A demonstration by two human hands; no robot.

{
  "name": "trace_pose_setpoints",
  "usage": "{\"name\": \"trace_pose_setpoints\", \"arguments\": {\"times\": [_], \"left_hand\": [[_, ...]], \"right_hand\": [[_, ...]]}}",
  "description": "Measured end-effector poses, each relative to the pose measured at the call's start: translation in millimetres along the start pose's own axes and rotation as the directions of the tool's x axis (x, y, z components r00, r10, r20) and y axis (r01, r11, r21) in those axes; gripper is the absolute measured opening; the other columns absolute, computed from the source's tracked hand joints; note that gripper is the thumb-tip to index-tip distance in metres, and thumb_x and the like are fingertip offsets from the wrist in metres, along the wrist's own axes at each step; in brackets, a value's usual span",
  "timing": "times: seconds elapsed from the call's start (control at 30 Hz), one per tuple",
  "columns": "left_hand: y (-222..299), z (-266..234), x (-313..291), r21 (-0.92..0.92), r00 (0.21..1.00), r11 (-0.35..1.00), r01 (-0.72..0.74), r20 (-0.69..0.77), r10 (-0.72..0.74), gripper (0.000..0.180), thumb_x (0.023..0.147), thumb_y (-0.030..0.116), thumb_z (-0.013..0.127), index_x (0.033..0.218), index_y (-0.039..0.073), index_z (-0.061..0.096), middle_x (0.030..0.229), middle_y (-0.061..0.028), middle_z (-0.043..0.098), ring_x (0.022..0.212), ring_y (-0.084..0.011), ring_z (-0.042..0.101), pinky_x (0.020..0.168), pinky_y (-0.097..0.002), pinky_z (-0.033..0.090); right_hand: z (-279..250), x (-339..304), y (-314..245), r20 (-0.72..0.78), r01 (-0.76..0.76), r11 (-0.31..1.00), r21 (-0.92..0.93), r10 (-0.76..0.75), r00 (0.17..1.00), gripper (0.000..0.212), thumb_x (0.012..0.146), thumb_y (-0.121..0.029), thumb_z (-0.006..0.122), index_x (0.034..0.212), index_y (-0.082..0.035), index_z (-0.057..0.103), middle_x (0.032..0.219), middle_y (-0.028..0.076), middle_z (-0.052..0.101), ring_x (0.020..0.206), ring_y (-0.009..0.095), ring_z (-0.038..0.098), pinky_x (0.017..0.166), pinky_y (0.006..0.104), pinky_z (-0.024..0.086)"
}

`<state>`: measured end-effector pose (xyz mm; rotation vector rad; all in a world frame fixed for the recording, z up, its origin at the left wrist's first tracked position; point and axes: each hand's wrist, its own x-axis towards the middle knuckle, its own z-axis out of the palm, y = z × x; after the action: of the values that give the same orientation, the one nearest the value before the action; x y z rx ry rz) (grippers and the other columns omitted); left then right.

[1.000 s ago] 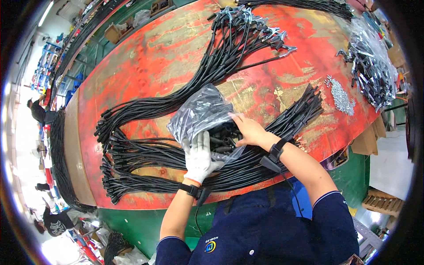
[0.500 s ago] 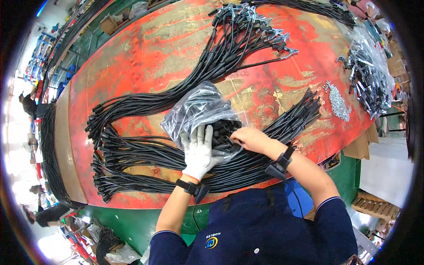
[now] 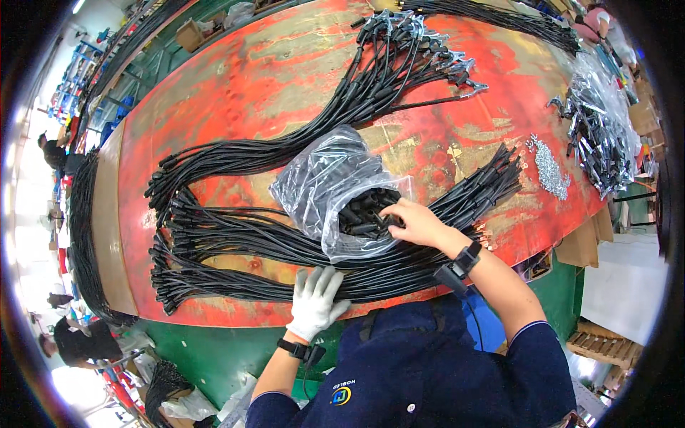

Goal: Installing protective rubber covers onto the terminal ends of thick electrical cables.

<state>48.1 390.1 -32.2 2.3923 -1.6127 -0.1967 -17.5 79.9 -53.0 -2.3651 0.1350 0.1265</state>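
Note:
My left hand (image 3: 314,302), in a white glove, rests with fingers spread on the front bundle of black cables (image 3: 235,282). My right hand (image 3: 416,222) is bare and reaches into the mouth of a clear plastic bag (image 3: 321,178). Its fingers are curled together among small black tubular parts (image 3: 365,210); what they pinch is hidden. The bag lies on top of the cables, its open end toward my right hand. At their right ends the cables carry thicker black sleeves (image 3: 492,178) and copper-coloured terminals (image 3: 485,234).
A second cable bundle (image 3: 285,146) with metal clamps (image 3: 457,68) lies farther back on the worn red table (image 3: 235,85). To the right are a pile of small silvery pieces (image 3: 549,171) and a plastic bag of black-and-metal clamps (image 3: 599,135). Someone in dark clothes (image 3: 85,342) is at far left.
My left hand has let go of the bag and come down toward me onto the front cables. The bag's mouth now shows more openly; my right hand stays at it.

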Motion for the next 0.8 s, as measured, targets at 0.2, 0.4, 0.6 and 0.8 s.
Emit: {"name": "trace_pose_setpoints", "arguments": {"times": [0.2,0.4,0.6,0.8], "left_hand": [[-7,27,-5,0.052,0.987,0.997,0.058,0.149,-0.065,0.091,0.052,0.053,0.076,0.124,0.003,0.048,0.119,-0.0121,0.054,0.111,-0.0303,0.050,0.099,-0.0480,0.034],[-21,41,-2,0.024,0.972,1.000,0.005,0.235,-0.011,0.085,0.052,0.058,0.074,0.118,0.008,0.053,0.105,-0.0077,0.060,0.093,-0.0249,0.058,0.081,-0.0396,0.045],[-20,39,0,0.010,0.981,1.000,-0.016,0.191,0.013,0.081,0.055,0.057,0.073,0.117,0.009,0.053,0.103,-0.0080,0.060,0.089,-0.0245,0.058,0.077,-0.0379,0.046],[-25,43,-6,0.014,0.984,1.000,-0.010,0.177,0.008,0.081,0.056,0.058,0.072,0.118,0.008,0.053,0.100,-0.0071,0.060,0.088,-0.0238,0.058,0.077,-0.0373,0.046]], "right_hand": [[26,7,6,0.024,-0.189,0.691,0.698,0.242,0.970,0.033,0.087,-0.028,0.063,0.109,-0.004,0.055,0.094,0.008,0.065,0.080,0.016,0.062,0.072,0.0291,0.047],[53,27,-25,-0.205,0.116,0.946,0.303,-0.054,0.977,0.016,0.087,-0.014,0.055,0.101,-0.006,0.059,0.095,0.011,0.063,0.093,0.025,0.062,0.078,0.0344,0.049],[79,30,-25,-0.026,0.105,0.852,-0.514,-0.138,0.990,0.016,0.080,-0.008,0.056,0.096,-0.008,0.058,0.083,0.009,0.057,0.091,0.028,0.060,0.075,0.0376,0.050],[45,10,-26,-0.174,-0.095,0.995,0.003,0.094,0.980,0.038,0.072,-0.021,0.064,0.110,-0.016,0.057,0.080,0.012,0.057,0.082,0.031,0.060,0.074,0.0379,0.050]]}}
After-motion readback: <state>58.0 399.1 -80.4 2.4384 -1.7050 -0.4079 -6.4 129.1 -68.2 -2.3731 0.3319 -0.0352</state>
